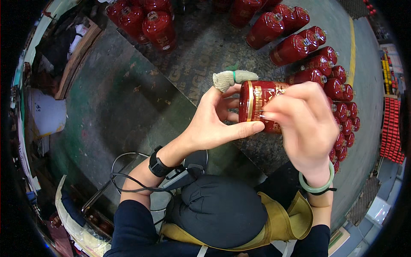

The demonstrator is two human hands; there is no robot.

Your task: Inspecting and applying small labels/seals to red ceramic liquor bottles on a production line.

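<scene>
Seen through the head camera, a glossy dark-red cylindrical bottle with gold print and a gold band [255, 96] was held roughly on its side above a dark, scuffed, flat surface [115, 98], its flat end turned to the left. That end was gripped by the person's bare left hand [214, 122], the thumb being laid along the near side and the fingers curled around the far side. The index finger was covered by a cream knitted finger sleeve with a green band [242, 77] and was stretched along the bottle's upper edge. By the right hand [306, 120], blurred, the bottle's other end was hidden; its fingers were bent in close together at the label, but whether anything was pinched between them could not be told. A black wristwatch [158, 162] was worn on the left wrist and a pale green bangle [331, 172] on the right. More dark-red bottles [291, 50] were ranged upright beyond and to the right, and others were grouped at the upper left.
</scene>
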